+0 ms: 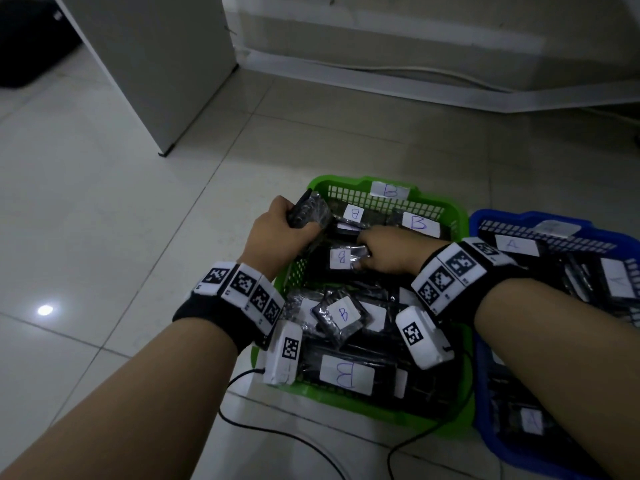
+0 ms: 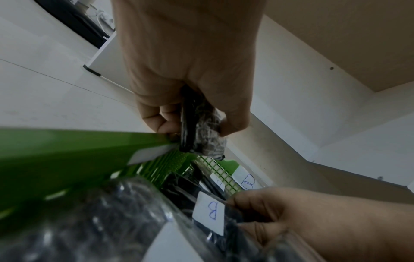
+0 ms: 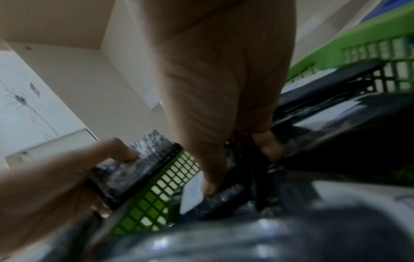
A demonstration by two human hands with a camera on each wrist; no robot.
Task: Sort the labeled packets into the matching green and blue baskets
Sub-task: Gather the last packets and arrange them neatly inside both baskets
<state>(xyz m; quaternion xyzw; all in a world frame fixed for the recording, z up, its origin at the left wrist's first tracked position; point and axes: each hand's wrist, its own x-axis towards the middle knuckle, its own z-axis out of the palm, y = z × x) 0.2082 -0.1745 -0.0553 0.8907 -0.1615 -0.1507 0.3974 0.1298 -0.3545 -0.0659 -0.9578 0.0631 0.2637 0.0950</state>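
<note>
The green basket (image 1: 349, 183), tagged B, holds several black wrapped packets with white B labels. At its far left rim my left hand (image 1: 291, 225) grips a black packet (image 1: 309, 211) that stands on edge; the left wrist view shows the fingers of my left hand (image 2: 199, 125) and its thumb curled round this packet (image 2: 206, 141). Inside the basket my right hand (image 1: 362, 254) pinches a B-labelled packet (image 1: 341, 258) lying on the pile; thumb and fingers of my right hand (image 3: 240, 168) close on its edge. The blue basket (image 1: 485, 220) to the right holds packets labelled A.
Both baskets sit side by side on a pale tiled floor. A white cabinet (image 1: 156, 64) stands at the back left, a wall with a skirting ledge (image 1: 415, 74) behind. Black cables (image 1: 277, 434) trail on the floor before the green basket.
</note>
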